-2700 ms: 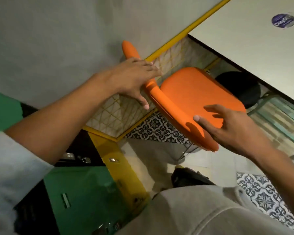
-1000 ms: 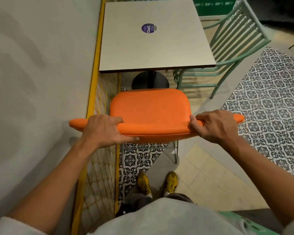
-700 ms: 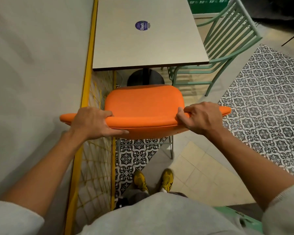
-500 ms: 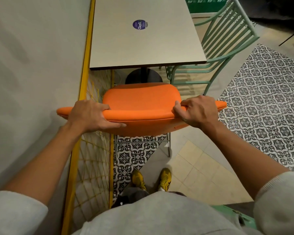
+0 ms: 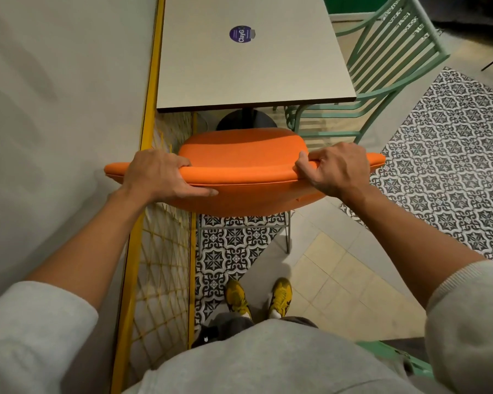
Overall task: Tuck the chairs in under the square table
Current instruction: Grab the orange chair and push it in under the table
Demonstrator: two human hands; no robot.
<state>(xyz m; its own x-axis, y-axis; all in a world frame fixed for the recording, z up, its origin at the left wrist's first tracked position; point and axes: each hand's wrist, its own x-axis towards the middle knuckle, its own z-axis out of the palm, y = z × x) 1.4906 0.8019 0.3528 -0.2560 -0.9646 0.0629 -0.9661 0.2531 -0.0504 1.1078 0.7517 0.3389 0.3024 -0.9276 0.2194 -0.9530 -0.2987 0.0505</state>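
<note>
One readable mark only. A round purple sticker point(image 5: 241, 34) lies on the top of the square table point(image 5: 248, 69), upper middle of the frame. It carries white lettering "ClayG", turned sideways to this view, plus smaller lines too fine to read. A small grey tab adjoins the sticker's right edge; no legible text there.

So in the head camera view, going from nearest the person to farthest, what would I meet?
Yellow shoes → orange chair, gripped by left hand and right hand → black table base → square table, purple sticker toward its far end.
</note>
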